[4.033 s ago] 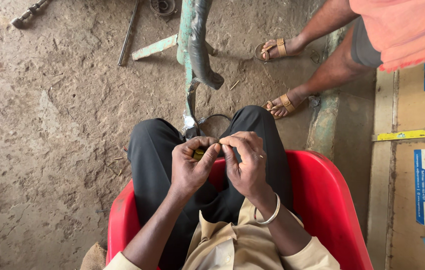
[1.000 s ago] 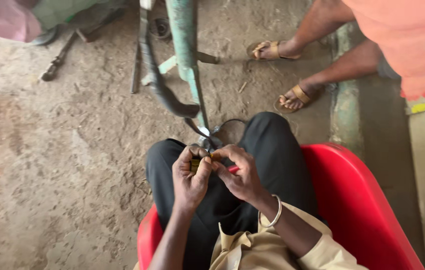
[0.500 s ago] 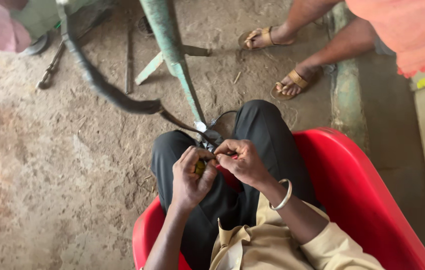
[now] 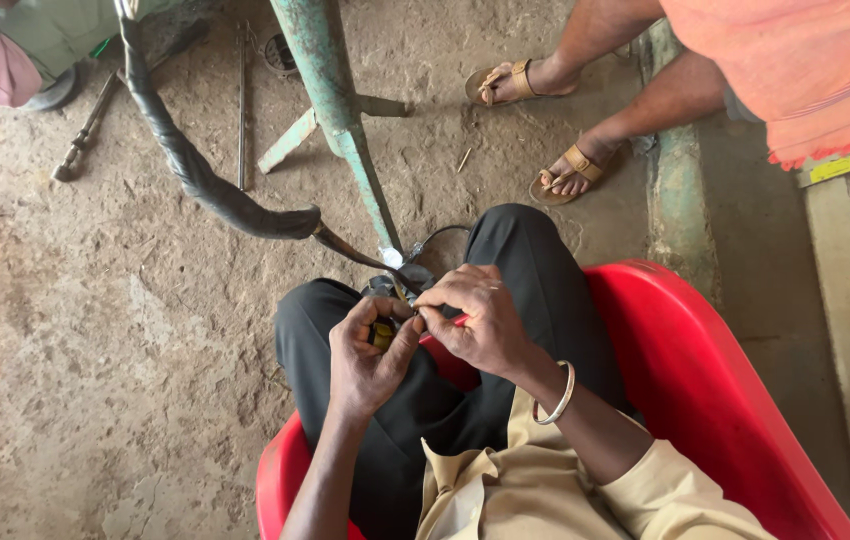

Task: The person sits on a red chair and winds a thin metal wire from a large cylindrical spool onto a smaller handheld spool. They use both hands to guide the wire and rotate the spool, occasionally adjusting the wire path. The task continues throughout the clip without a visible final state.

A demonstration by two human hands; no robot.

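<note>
I look down onto my lap from the head view. My left hand [image 4: 370, 350] is curled shut around a small yellow-and-dark part [image 4: 382, 333], which sits in the palm just above my knees; most of it is hidden by the fingers, so I cannot tell what kind of piece it is. My right hand [image 4: 475, 315] lies against the left, its thumb and fingertips pinched together on the top of the same part, where a thin black cable [image 4: 435, 238] loops away over my right knee. A silver bangle [image 4: 557, 395] rings the right wrist.

I sit in a red plastic chair [image 4: 705, 390], in black trousers. Just ahead of my hands a green metal post [image 4: 335, 95] slants up across the dirt floor [image 4: 75, 330], with a short green brace at its side. A thick black wrapped hose [image 4: 195, 170] curves down from the upper left and tapers into a thin end that reaches the part, crossing right in front of my hands. A long metal rod [image 4: 242, 100] and a wrench-like tool [image 4: 85, 135] lie on the ground to the left. Another person stands at the upper right, sandalled feet [image 4: 535, 125] near the post, orange garment [image 4: 795, 60] above.
</note>
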